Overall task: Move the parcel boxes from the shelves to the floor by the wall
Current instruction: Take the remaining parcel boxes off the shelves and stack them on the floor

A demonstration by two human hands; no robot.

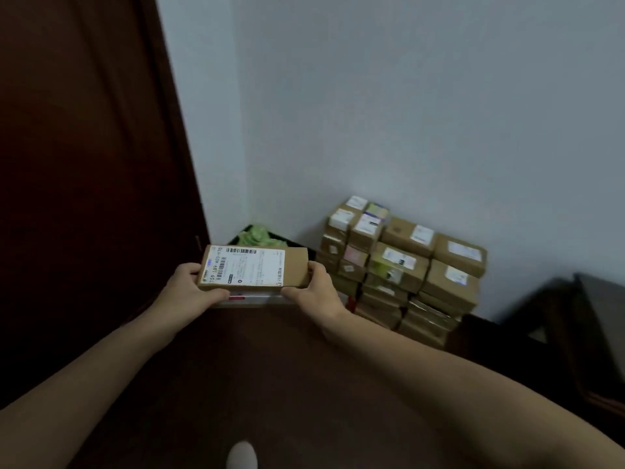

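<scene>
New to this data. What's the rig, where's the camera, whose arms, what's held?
No robot here: one wide-angle camera sits on a person's head, looking forward and down, so the two bare arms are the wearer's own. The left hand and right hand grip the two ends of a flat parcel box with a shipping label on top; a second, white packet lies pressed under it. Ahead, a stack of parcel boxes stands on the dark floor against the wall. Left is a dark wooden door; in the corner a black bin with something green. The pale shape at the bottom edge looks like the wearer's foot.
</scene>
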